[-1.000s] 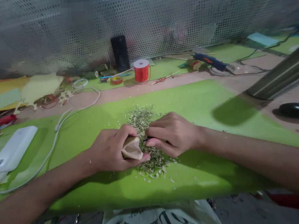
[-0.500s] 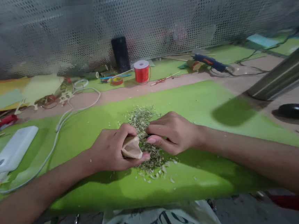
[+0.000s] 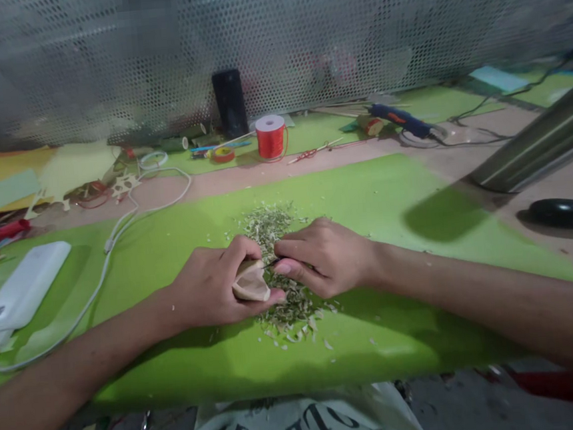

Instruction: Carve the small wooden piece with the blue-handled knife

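L hand (image 3: pixel 217 284) gripped hollowed pale wood pc (image 3: pixel 252 286). R hand (image 3: pixel 323 257) pinched thin dark tool (image 3: pixel 272 262), tip nr pc's rim. Shavings (image 3: pixel 268 224) lay below on tabletop (image 3: pixel 379 190).

Room between shavings (image 3: pixel 268 224) and red spool (image 3: pixel 270 139); cable (image 3: pixel 109 245) obstructs left.

From here I see shavings (image 3: pixel 294 304) on sheet (image 3: pixel 384 186), under and between left hand (image 3: pixel 217 281) and right hand (image 3: pixel 327 257). Power bank (image 3: pixel 24 285) left on same sheet. Beyond sheet I have spool (image 3: pixel 271 141), phone (image 3: pixel 230 103) behind it to left, mesh panel (image 3: pixel 301 33) at back. Glue gun (image 3: pixel 403 120) right of spool; metal cylinder (image 3: pixel 541 142) far right, nearer.
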The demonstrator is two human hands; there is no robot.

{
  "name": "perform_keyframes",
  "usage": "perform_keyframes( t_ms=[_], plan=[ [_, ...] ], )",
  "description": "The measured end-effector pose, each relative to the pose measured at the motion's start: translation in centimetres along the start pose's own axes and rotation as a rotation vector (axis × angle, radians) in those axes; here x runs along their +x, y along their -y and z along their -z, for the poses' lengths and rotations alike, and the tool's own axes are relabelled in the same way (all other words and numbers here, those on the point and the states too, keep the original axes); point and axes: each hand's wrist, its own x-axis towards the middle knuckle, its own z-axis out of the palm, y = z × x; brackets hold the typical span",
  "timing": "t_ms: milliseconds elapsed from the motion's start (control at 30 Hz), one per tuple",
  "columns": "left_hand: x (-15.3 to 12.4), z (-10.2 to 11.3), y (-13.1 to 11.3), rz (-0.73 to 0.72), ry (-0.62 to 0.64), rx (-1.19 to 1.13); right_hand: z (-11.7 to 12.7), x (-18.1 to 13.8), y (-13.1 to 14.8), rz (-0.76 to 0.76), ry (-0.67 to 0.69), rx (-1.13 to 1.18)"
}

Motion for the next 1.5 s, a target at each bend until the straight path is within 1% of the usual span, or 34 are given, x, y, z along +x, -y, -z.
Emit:
perform_keyframes(
  t_ms=[167,267,500,667,800,900,1000,1100,1267,1500],
  plan=[
    [0.1,0.2,-0.2,0.037,-0.003,-0.007,0.0,0.1,0.3,-0.023,0.020,0.014],
    [0.2,0.3,-0.2,0.072,0.025,-0.007,0.0,0.2,0.3,-0.037,0.031,0.020],
    [0.2,0.4,0.0,0.088,0.084,0.006,-0.1,0.1,0.5,-0.055,0.059,0.011],
    [0.3,0.5,-0.1,0.069,0.088,0.037,0.0,0.2,0.4,-0.025,0.032,0.028],
    [0.5,0.7,-0.2,0.008,0.105,0.074,0.1,0.3,0.3,-0.007,0.026,0.051],
    [0.6,0.7,-0.2,-0.030,0.135,0.077,0.4,0.3,0.1,-0.026,0.067,0.109],
    [0.7,0.7,-0.1,-0.036,0.141,0.055,0.9,0.4,0.0,-0.056,0.146,0.208],
    [0.7,0.6,0.0,-0.029,0.148,0.024,1.3,0.5,-0.1,-0.078,0.193,0.289],
    [0.7,0.5,-0.1,-0.010,0.172,0.000,1.6,0.6,-0.1,-0.099,0.230,0.375],
    [0.7,0.7,-0.2,-0.012,0.203,-0.013,1.8,0.7,-0.2,-0.098,0.234,0.487]
  ],
)
